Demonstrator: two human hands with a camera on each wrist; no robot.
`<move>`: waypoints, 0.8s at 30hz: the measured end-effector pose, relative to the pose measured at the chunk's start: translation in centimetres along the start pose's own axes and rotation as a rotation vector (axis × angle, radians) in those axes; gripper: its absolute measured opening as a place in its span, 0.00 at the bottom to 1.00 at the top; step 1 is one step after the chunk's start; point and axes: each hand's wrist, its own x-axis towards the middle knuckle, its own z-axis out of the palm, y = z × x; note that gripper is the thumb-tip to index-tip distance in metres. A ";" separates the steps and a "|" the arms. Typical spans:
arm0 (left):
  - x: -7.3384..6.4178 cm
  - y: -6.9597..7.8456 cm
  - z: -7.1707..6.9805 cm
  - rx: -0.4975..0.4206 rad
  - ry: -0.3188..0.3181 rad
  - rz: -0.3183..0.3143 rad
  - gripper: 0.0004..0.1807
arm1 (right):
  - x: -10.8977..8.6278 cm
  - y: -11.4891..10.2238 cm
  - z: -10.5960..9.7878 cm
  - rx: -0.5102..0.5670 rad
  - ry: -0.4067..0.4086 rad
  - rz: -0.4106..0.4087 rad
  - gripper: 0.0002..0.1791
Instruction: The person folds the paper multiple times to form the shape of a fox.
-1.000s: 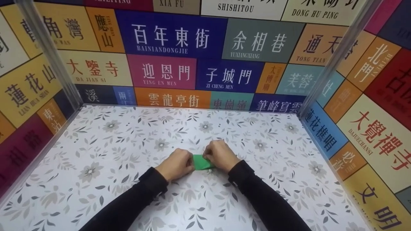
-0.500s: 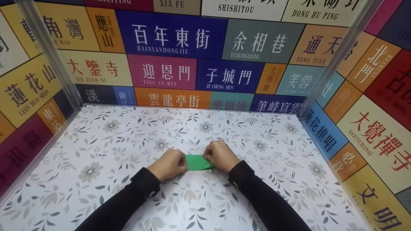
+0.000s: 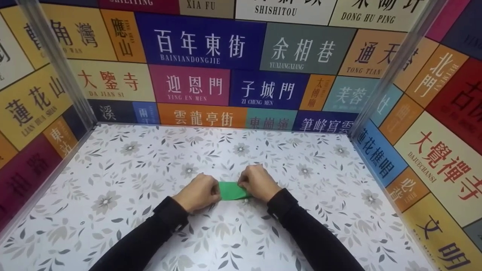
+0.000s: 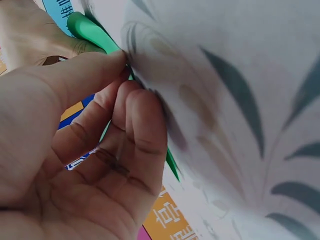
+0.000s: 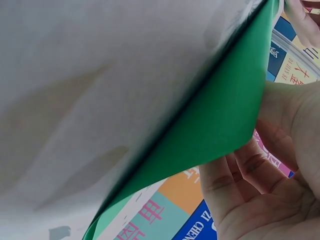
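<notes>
A small sheet of green paper [image 3: 230, 191] lies on the table between the two hands. My left hand [image 3: 199, 194] pinches its left end between thumb and fingers, close to the tabletop. At the other end my right hand [image 3: 260, 183] pinches the paper, covering that end in the head view. In the right wrist view the paper [image 5: 220, 105] rises off the table as a slanted flap, a further layer showing beneath its lower corner. The left wrist view has the paper [image 4: 95, 32] nearly edge-on, curling up at its far end.
A white tabletop [image 3: 150, 162] with a grey floral print stretches around the hands. Panels with coloured name blocks, such as the back wall [image 3: 203, 45], enclose it at the back, left and right. Clear strips [image 3: 391, 71] run up the corners.
My left hand has slid left along the paper, baring more green between the hands, then stayed nearly still over the last half second. The right hand holds its place.
</notes>
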 end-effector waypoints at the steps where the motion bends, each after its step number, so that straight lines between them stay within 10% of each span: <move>1: 0.0 0.1 0.0 0.010 0.007 0.008 0.07 | 0.0 0.0 0.0 0.001 0.000 0.001 0.06; 18: 0.5 1.3 1.0 0.200 0.079 0.319 0.06 | 0.2 0.0 0.2 -0.026 0.000 0.010 0.06; 24: 0.7 1.6 1.5 0.194 0.065 0.316 0.09 | 0.1 0.1 0.1 -0.002 -0.004 0.033 0.06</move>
